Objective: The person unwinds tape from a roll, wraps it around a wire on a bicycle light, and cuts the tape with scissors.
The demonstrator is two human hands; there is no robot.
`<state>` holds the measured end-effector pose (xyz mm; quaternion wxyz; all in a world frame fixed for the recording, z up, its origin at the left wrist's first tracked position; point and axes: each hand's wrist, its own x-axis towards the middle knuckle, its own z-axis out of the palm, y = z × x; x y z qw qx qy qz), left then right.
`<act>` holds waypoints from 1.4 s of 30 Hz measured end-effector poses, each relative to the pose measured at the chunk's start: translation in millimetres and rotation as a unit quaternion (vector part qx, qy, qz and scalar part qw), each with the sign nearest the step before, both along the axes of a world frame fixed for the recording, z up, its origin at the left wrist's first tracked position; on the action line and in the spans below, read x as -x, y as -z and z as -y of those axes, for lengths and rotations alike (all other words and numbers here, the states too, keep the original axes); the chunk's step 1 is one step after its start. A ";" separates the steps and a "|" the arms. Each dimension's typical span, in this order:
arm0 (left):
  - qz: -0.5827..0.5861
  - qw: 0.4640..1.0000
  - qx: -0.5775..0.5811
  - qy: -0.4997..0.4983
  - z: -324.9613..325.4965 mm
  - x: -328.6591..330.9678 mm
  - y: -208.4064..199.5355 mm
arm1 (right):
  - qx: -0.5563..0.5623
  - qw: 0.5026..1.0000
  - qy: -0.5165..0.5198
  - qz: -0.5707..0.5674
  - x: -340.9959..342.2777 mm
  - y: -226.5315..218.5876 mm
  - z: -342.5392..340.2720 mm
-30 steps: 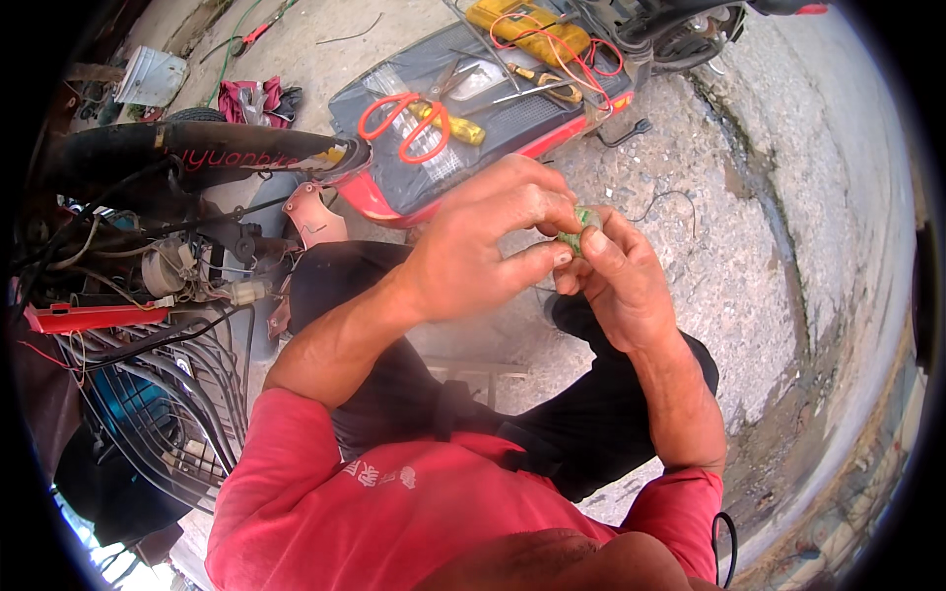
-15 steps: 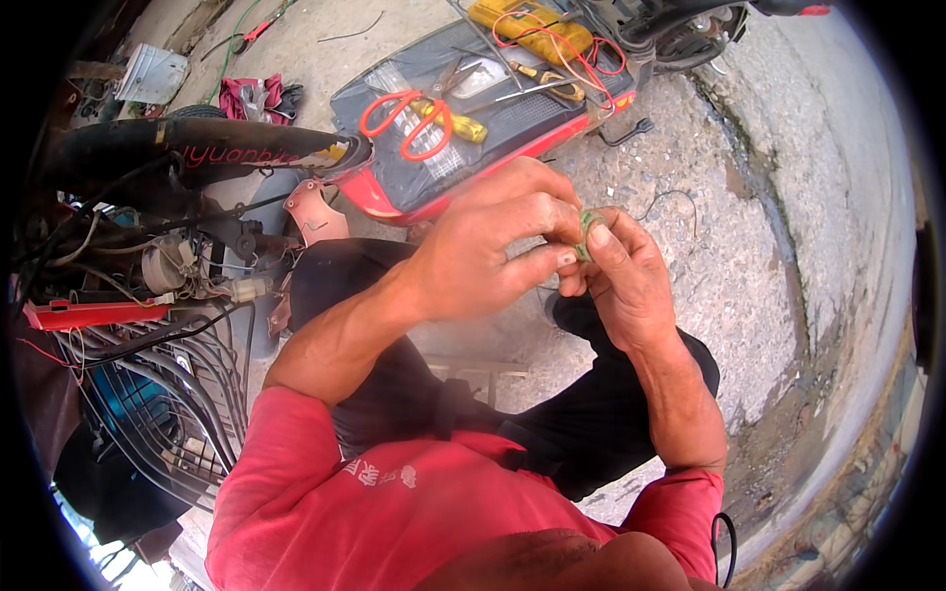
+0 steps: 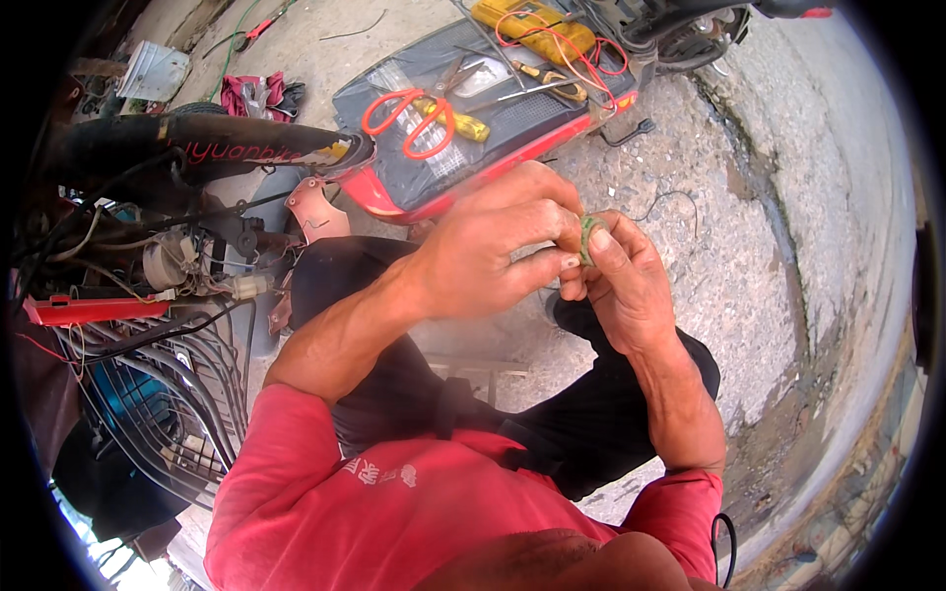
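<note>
A small green ring-shaped piece point(image 3: 588, 241) is pinched between my two hands above my knees. It may be a small roll of tape, but its kind is not clear. From the left, my left hand point(image 3: 498, 246) closes thumb and fingertips on its near side. My right hand point(image 3: 631, 276) grips its other side, the thumb pressed flat over it. Part of the piece is covered by my fingers. Just beyond my hands lies a grey and red plastic panel point(image 3: 434, 202) bearing orange-handled scissors point(image 3: 406, 123) and a yellow-handled screwdriver point(image 3: 463, 123).
On the panel's far end are a yellow multimeter point(image 3: 532, 30) with red leads and pliers point(image 3: 552, 81). To the left stands a partly stripped bike point(image 3: 197, 148) with loose wires and a wire basket point(image 3: 177, 394). A white bucket point(image 3: 155, 71) is at the far left.
The green piece has turned slightly between my fingers, showing more of its ring shape. Both hands stay in almost the same place.
</note>
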<state>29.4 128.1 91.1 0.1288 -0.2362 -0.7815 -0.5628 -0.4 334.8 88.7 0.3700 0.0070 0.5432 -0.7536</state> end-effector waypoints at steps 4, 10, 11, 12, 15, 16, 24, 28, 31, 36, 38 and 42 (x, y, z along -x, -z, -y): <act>-0.010 1.000 0.005 -0.001 1.0 0.3 0.4 | 0.006 1.000 -0.001 0.004 -0.1 -0.8 0.8; -0.039 0.999 0.004 -0.014 -0.1 0.1 4.1 | 0.031 0.999 -0.019 0.010 2.4 -2.3 -0.1; -0.049 0.999 0.011 -0.009 0.8 1.0 4.9 | 0.030 0.999 -0.018 0.012 2.4 -2.5 -0.4; -0.058 0.998 0.018 -0.003 1.6 1.7 5.6 | 0.030 0.999 -0.018 0.015 2.1 -2.4 -0.8; -0.056 0.998 0.029 0.018 3.2 2.1 3.9 | 0.014 1.000 -0.020 0.018 1.9 -4.5 -2.1; -0.060 0.998 0.031 0.021 3.5 2.3 3.7 | 0.007 1.000 -0.022 0.019 1.9 -5.5 -2.5; -0.067 0.997 0.044 0.017 1.2 1.0 7.0 | 0.025 0.999 -0.023 0.035 1.9 -4.1 -6.4; -0.047 0.999 0.018 0.005 -0.8 0.1 7.3 | 0.039 0.998 -0.005 0.052 -0.9 -4.3 -6.0; -0.040 0.999 0.010 -0.024 0.0 3.0 5.1 | 0.048 0.998 0.009 0.036 0.4 -2.0 -3.1; 0.026 0.996 0.035 -0.077 -2.0 -2.7 -0.8 | -0.039 0.991 0.057 -0.119 6.6 2.9 -5.5; 0.054 0.995 0.028 -0.075 -4.3 -5.1 -4.9 | -0.052 0.984 0.071 -0.155 6.8 3.6 -5.4; 0.122 0.989 -0.017 -0.077 -7.5 -7.7 -4.4 | -0.057 0.976 0.090 -0.192 3.9 2.9 -2.7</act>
